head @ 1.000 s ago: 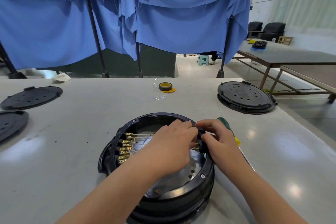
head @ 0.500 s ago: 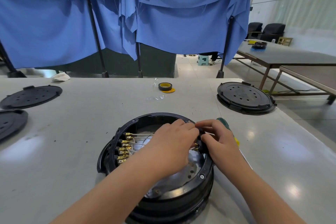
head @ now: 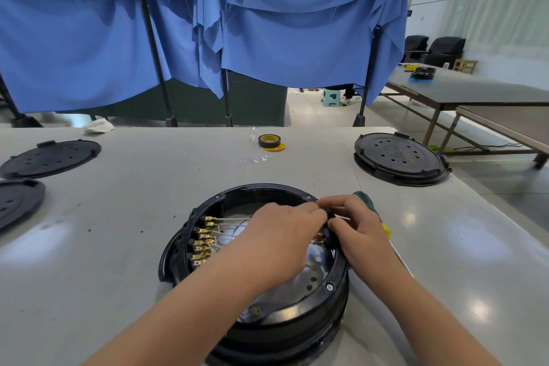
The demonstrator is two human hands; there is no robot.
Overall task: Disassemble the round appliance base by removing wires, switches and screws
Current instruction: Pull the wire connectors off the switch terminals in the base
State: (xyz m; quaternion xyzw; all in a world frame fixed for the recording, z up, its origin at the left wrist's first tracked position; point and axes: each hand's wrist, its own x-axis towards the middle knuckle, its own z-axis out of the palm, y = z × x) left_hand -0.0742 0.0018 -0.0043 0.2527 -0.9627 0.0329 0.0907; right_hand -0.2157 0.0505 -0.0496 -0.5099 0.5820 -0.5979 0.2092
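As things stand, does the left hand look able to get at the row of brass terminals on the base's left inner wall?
Probably yes: the terminals lie uncovered just left of the left hand, nothing between them.

Both forearms are bare to the left hand [head: 285, 235] and right hand [head: 361, 233], no sleeves or gloves.

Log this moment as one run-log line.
step: switch removal | left hand: pinching at right rim of round base | right hand: gripping black part there | screwdriver: on table, unused
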